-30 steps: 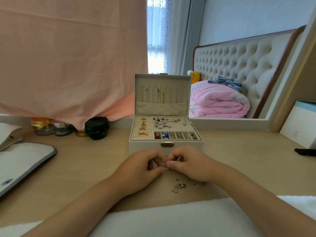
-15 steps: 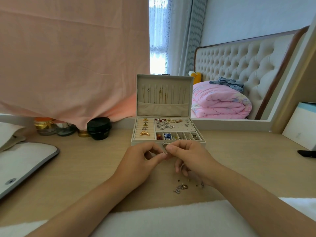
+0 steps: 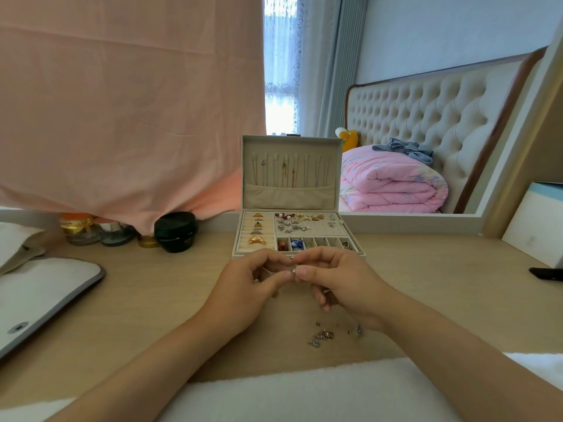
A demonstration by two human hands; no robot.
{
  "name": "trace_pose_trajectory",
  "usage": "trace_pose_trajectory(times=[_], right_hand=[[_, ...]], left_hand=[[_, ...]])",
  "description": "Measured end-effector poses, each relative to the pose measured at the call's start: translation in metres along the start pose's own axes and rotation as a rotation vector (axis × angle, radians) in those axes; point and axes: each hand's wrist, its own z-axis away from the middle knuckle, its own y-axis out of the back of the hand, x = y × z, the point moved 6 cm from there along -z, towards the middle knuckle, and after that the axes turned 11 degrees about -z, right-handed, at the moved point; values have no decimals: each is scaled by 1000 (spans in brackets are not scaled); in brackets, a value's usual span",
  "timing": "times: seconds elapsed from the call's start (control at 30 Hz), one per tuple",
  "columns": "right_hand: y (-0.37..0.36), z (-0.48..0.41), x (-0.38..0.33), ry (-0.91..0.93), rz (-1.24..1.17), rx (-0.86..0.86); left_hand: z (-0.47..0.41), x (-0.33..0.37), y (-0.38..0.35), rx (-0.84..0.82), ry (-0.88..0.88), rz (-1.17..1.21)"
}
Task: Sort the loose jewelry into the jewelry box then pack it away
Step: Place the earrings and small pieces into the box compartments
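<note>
A beige jewelry box stands open on the wooden desk, its lid upright with chains hanging inside. Its tray holds gold rings on the left, earrings on the right and small compartments along the front. My left hand and my right hand meet just in front of the box, a little above the desk. Both pinch one tiny silver piece of jewelry between thumb and fingertips. Several loose small pieces of jewelry lie on the desk under my right wrist.
Glass jars and a black jar stand at the back left under a pink cloth. A white pad lies at the left. A white box and a dark object are at the right. A white towel covers the near edge.
Both hands rose from the desk toward the front of the box, still pinching the small piece together. The loose pieces on the desk came into view beneath my right hand.
</note>
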Motion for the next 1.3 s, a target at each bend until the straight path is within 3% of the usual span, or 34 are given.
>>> trace_pose_trajectory(times=[0.23, 0.47, 0.67, 0.9, 1.03, 1.2, 1.3], right_hand=[[3, -11, -22, 82, -56, -18], [18, -44, -63, 214, -51, 12], [38, -79, -88, 372, 114, 85], [56, -110, -88, 429, 292, 201], [65, -124, -74, 422, 424, 248], [68, -137, -53, 329, 837, 205], [64, -138, -47, 277, 956, 180]], left_hand=[[-15, 12, -2, -5, 87, 219], [-68, 33, 12, 5, 118, 260], [-118, 31, 16, 38, 139, 225], [-156, 13, 6, 4, 205, 162], [-161, -3, 3, 60, 202, 114], [-160, -17, 2, 118, 203, 71], [-161, -19, 2, 128, 203, 77]])
